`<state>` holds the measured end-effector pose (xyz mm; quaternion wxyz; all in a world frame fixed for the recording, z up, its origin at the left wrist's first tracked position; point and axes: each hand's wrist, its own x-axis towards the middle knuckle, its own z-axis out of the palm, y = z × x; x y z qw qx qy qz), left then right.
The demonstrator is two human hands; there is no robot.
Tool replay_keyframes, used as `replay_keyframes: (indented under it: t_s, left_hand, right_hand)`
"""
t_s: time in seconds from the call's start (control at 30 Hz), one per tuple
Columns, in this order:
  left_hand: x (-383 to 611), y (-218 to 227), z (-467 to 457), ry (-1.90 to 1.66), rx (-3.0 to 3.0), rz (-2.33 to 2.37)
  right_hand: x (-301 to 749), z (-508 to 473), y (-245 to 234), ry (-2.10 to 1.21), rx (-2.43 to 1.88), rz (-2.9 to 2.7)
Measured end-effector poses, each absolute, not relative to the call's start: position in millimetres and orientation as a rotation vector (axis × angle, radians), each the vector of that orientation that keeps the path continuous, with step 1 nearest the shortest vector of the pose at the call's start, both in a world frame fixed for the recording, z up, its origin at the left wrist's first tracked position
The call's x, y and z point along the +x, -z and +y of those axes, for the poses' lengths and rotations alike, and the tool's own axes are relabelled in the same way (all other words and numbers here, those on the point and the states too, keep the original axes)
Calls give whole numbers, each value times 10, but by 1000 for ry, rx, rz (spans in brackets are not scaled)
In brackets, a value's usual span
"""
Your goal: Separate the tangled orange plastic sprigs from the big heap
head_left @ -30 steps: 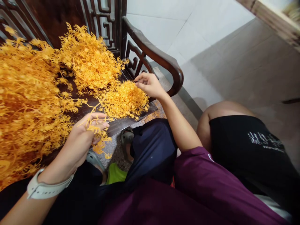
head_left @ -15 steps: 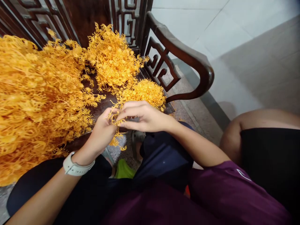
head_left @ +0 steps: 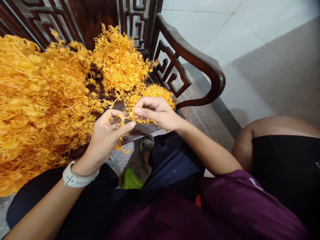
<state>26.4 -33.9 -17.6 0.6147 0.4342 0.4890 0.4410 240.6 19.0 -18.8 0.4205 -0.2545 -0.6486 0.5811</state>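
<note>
Holding a yellow-orange sprig (head_left: 114, 103) in left hand (head_left: 106, 131) and right hand (head_left: 161, 113), over the front of the desk (head_left: 136, 132).

Slender and branching, with smooth bare stems and small curled bits; same colour as the large heap (head_left: 45, 106), the middle heap (head_left: 122, 60) and the low heap (head_left: 160, 91) on the dark wood. Printed on the purple sleeve (head_left: 230, 190), a white outline; at the right edge, on black clothing (head_left: 282, 163), a pale mark cut off too far to read. Gripped in the left hand with fingers curled around the stem and thumb stretched forward; cannot tell whether pressing with that thumb. Pinched in the right hand between thumb and fingertips, at a side branch. Close together, with a small gap between.
</note>
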Motion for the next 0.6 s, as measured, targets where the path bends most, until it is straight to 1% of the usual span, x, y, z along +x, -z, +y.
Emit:
replay_keyframes:
  t_s: [0.2,0.4,0.6]
  left_hand:
    - [267,241,-299,-1234,1089,1113]
    - [232,291,-295,-1144,1241,1105]
    - [234,282,-310,-1058,1345,1093]
  right_hand:
    - [2429,207,170,-1479,-647,-1615]
    - [2415,201,178,-1479,-677,-1624]
    - [2402,195,165,-1513,-614,-1610]
